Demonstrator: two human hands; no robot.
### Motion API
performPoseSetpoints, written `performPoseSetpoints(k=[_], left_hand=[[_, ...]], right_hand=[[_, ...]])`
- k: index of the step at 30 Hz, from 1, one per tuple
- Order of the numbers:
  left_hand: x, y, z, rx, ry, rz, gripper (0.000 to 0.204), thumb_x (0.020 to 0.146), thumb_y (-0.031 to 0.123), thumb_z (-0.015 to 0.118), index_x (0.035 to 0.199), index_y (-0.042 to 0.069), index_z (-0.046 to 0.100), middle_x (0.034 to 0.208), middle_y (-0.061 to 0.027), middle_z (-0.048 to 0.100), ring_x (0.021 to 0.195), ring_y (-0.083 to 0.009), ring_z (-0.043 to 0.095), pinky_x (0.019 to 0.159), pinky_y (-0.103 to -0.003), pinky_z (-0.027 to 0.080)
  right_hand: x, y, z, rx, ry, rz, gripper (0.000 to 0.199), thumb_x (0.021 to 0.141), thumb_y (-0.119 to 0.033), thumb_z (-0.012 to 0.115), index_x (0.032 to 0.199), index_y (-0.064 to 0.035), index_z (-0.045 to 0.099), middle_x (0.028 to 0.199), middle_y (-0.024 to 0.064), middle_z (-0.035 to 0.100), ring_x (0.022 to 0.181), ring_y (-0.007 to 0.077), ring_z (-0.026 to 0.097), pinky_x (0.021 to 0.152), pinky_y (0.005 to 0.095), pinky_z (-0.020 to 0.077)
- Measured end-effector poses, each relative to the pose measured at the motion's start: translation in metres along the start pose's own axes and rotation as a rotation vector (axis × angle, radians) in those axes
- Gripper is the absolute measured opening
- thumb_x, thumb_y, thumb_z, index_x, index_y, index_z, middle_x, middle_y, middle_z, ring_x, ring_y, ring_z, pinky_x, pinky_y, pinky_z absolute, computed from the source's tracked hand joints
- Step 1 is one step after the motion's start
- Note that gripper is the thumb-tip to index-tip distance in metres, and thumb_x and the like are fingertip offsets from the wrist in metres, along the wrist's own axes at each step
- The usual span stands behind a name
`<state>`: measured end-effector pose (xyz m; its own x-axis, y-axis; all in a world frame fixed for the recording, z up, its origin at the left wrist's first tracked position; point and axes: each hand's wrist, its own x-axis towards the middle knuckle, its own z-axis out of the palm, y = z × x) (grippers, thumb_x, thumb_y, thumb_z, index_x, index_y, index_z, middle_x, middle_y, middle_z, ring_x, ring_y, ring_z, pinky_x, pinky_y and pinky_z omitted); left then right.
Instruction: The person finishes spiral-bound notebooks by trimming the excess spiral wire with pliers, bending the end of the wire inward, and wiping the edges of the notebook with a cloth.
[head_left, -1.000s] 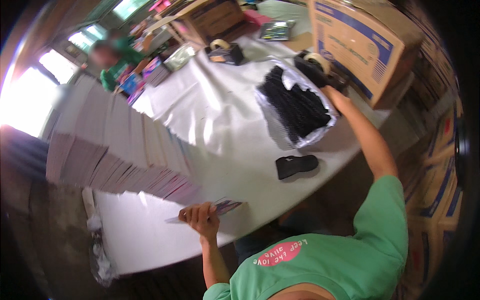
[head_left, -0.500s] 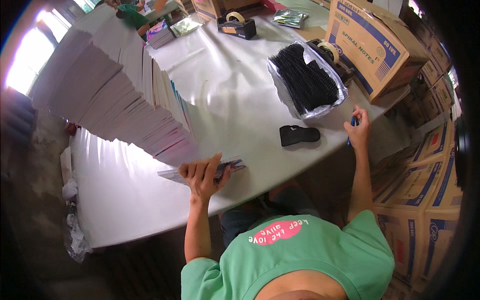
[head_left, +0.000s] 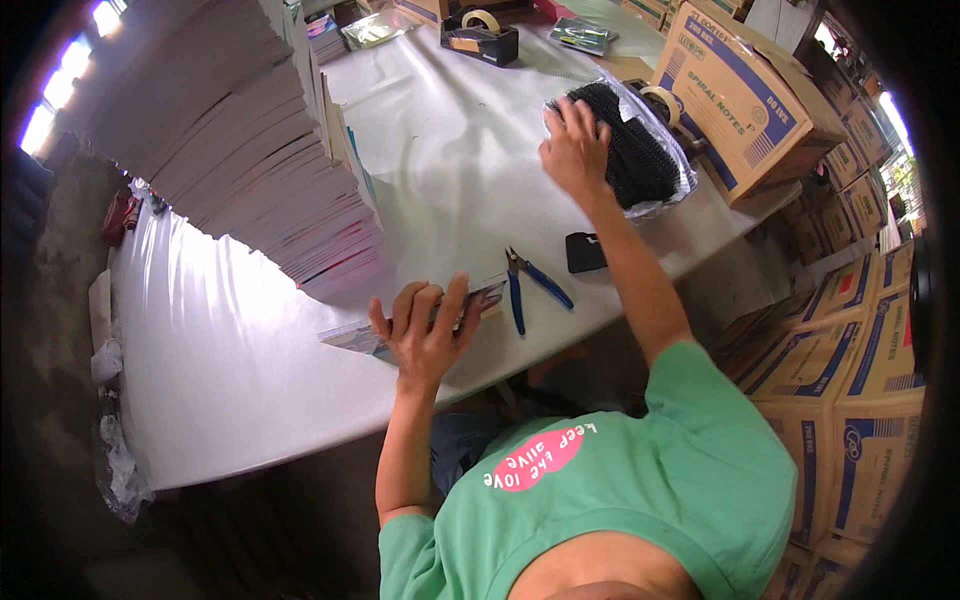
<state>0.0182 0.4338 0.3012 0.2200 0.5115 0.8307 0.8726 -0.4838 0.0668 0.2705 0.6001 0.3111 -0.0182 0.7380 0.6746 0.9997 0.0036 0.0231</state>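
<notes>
My left hand (head_left: 425,330) grips a thin notebook (head_left: 352,338) by its edge, close to the table's near edge. Over the far left part of a heap of black spiral binding coils (head_left: 642,165), my right hand (head_left: 577,150) reaches with fingers apart and touches the coils. The coils lie in a tray with a silvery-white lining (head_left: 664,208). Blue-handled cutting pliers (head_left: 535,285) rest on the table to the right of the notebook, jaws pointing away from me. A small black object (head_left: 585,252) sits beside my right forearm, which hides part of it.
A tall stack of paper booklets (head_left: 250,150) rises at the left. Tape dispensers (head_left: 480,42) stand at the back and behind the tray. A big cardboard box (head_left: 735,100) is at the far right of the white table (head_left: 250,400); more boxes (head_left: 810,350) are piled beside me.
My right hand has let go of the blue pliers, which now lie on the table, and has moved left and away from me to the coils. My left hand stays at the notebook.
</notes>
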Motion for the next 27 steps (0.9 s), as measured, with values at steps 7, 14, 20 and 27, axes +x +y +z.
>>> performPoseSetpoints(k=[7,14,20,27], left_hand=[[0.0,-0.012,0.002,0.012,0.004,-0.006,0.027,0.07,0.031,0.07,0.096,0.025,0.069,0.075,0.0037,0.048,0.082,-0.0128,0.053,0.108,-0.041,0.014],[-0.002,-0.01,0.001,-0.067,-0.012,0.017,0.027,0.067,0.03,0.072,0.093,0.026,0.069,0.074,0.0044,0.047,0.081,-0.012,0.052,0.106,-0.041,0.017],[0.0,-0.014,-0.011,-0.15,-0.024,0.05,0.031,0.063,0.023,0.075,0.094,0.022,0.069,0.07,0.0026,0.047,0.078,-0.014,0.05,0.105,-0.041,0.019],[-0.005,-0.023,-0.018,-0.171,-0.064,0.017,0.032,0.063,0.021,0.074,0.095,0.021,0.069,0.074,0.0014,0.05,0.079,-0.0152,0.051,0.103,-0.041,0.021]], right_hand=[[-0.025,0.061,0.07,-0.445,-0.188,-0.097,0.045,0.086,-0.02,0.048,0.131,-0.0189,0.045,0.139,0.0067,0.04,0.126,0.0265,0.039,0.094,0.0553,0.0336],[-0.036,0.122,0.052,-0.324,-0.149,-0.189,0.031,0.085,-0.015,0.049,0.116,-0.0141,0.054,0.129,0.006,0.049,0.115,0.0248,0.049,0.092,0.0463,0.0405],[-0.028,0.091,0.042,-0.099,-0.299,-0.048,0.019,0.082,-0.006,0.05,0.1,-0.008,0.055,0.099,0.0098,0.061,0.091,0.0302,0.059,0.072,0.0423,0.0524],[0.014,0.064,-0.015,-0.042,-0.44,0.116,0.025,0.085,-0.007,0.046,0.11,-0.01,0.048,0.099,0.0168,0.059,0.092,0.0353,0.058,0.078,0.0455,0.0492]])
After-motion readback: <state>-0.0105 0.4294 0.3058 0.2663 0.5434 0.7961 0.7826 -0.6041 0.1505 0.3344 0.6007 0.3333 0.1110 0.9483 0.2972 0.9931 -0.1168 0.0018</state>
